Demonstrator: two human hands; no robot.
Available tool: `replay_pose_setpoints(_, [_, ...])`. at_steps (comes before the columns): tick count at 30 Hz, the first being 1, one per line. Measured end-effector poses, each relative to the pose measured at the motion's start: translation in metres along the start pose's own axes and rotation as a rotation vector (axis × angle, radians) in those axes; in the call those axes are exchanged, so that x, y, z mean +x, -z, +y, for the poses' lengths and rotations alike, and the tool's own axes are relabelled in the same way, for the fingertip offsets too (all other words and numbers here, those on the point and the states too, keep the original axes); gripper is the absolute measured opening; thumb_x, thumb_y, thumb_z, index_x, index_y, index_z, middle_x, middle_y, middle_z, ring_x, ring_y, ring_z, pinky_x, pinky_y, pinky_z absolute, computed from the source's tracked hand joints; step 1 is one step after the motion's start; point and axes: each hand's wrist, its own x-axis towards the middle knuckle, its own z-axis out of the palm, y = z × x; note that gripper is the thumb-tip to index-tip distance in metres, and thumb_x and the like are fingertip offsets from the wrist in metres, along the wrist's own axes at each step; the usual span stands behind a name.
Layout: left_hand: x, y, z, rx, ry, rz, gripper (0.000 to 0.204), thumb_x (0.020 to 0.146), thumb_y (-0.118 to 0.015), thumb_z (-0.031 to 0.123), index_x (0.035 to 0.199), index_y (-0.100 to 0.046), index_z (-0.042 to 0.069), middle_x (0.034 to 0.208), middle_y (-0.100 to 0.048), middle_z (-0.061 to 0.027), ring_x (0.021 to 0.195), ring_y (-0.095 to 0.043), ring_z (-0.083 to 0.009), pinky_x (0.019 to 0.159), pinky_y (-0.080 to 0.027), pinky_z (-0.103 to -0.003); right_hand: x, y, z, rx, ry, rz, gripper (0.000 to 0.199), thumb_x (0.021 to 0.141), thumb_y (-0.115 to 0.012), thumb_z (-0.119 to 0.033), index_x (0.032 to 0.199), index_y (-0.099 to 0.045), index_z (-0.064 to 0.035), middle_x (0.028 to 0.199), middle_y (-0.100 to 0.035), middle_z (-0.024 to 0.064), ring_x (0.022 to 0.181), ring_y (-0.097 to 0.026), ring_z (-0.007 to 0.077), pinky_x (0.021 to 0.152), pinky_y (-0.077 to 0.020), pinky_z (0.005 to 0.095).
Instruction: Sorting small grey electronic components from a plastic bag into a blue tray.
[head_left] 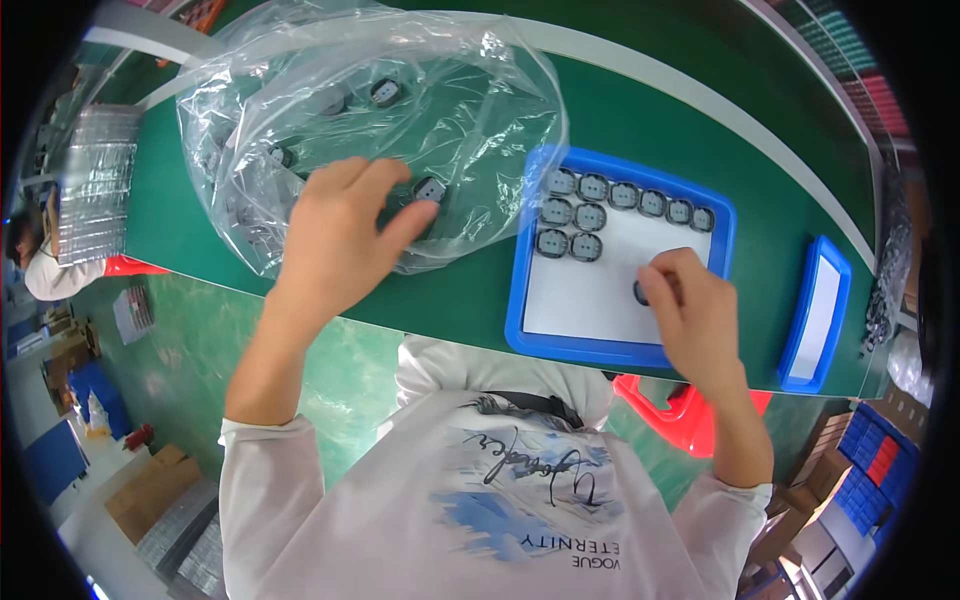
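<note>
A clear plastic bag [470,130] lies spread on the left of the table, with several small grey-and-black rounded parts in or under it, one of them [385,92] toward its far side. My left hand [345,225] is over the bag, thumb and forefinger apart, close beside another such part [430,189]. In the blue tray [516,300] to the right, similar parts [592,187] stand in rows along the far and left sides of its white base. My right hand [695,315] pinches a dark part [641,292], mostly hidden by the fingers, over the tray's right half.
A second, narrower blue tray [815,315] with a white base sits at the table's right end. Silvery stacked trays [100,185] stand at the far left, near another person [70,265]. A red stool [680,415] is below the table edge.
</note>
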Motion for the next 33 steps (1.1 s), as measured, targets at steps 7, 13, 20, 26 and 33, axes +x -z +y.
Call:
replay_pose_setpoints(7, [0.011,-0.016,0.005,-0.052,-0.090,0.000,0.025,0.082,-0.078,0.015,0.100,-0.067,0.002,0.089,-0.065,-0.0140,0.087,-0.062,-0.0367,0.075,-0.050,-0.045,-0.007,-0.002,0.018,-0.373,0.364,0.219,0.016,0.084,-0.075,-0.005,0.096,-0.064,-0.0013,0.103,-0.062,0.0130,0.086,-0.062,0.0318,0.070,-0.0517,0.0396])
replay_pose_setpoints(13, [-0.008,0.000,0.050,-0.166,-0.409,0.016,0.029,0.074,-0.075,0.006,0.102,-0.070,0.006,0.100,-0.062,-0.0105,0.094,-0.061,-0.0325,0.086,-0.050,-0.043,-0.013,0.005,0.022,-0.203,0.478,-0.072,0.022,0.076,-0.077,-0.001,0.094,-0.064,-0.0024,0.103,-0.061,0.0116,0.087,-0.062,0.0288,0.073,-0.0537,0.0396])
replay_pose_setpoints(20, [-0.024,-0.046,0.078,-0.169,-0.609,-0.155,0.029,0.067,-0.081,0.007,0.094,-0.071,0.006,0.108,-0.059,-0.0097,0.112,-0.051,-0.0347,0.090,-0.044,-0.045,-0.005,-0.005,0.011,-0.234,0.595,-0.097,0.018,0.073,-0.077,0.000,0.085,-0.064,-0.0021,0.103,-0.061,0.0098,0.085,-0.062,0.0260,0.067,-0.0537,0.0372])
replay_pose_setpoints(26, [-0.040,-0.059,0.092,-0.110,-0.329,-0.066,0.025,0.073,-0.079,0.012,0.095,-0.070,0.007,0.109,-0.056,-0.0097,0.106,-0.048,-0.0339,0.088,-0.040,-0.047,-0.003,-0.012,0.013,-0.215,0.616,-0.082,0.015,0.073,-0.074,-0.002,0.084,-0.063,-0.0023,0.104,-0.061,0.0094,0.083,-0.062,0.0257,0.067,-0.0545,0.0365])
replay_pose_setpoints(33, [-0.027,-0.059,0.087,-0.067,-0.344,0.042,0.028,0.071,-0.079,0.012,0.098,-0.071,0.006,0.106,-0.055,-0.0087,0.103,-0.047,-0.0325,0.086,-0.039,-0.046,0.001,-0.020,0.010,-0.168,0.617,-0.044,0.014,0.070,-0.069,-0.004,0.083,-0.065,-0.0030,0.094,-0.056,0.0086,0.081,-0.059,0.0266,0.068,-0.0512,0.0376])
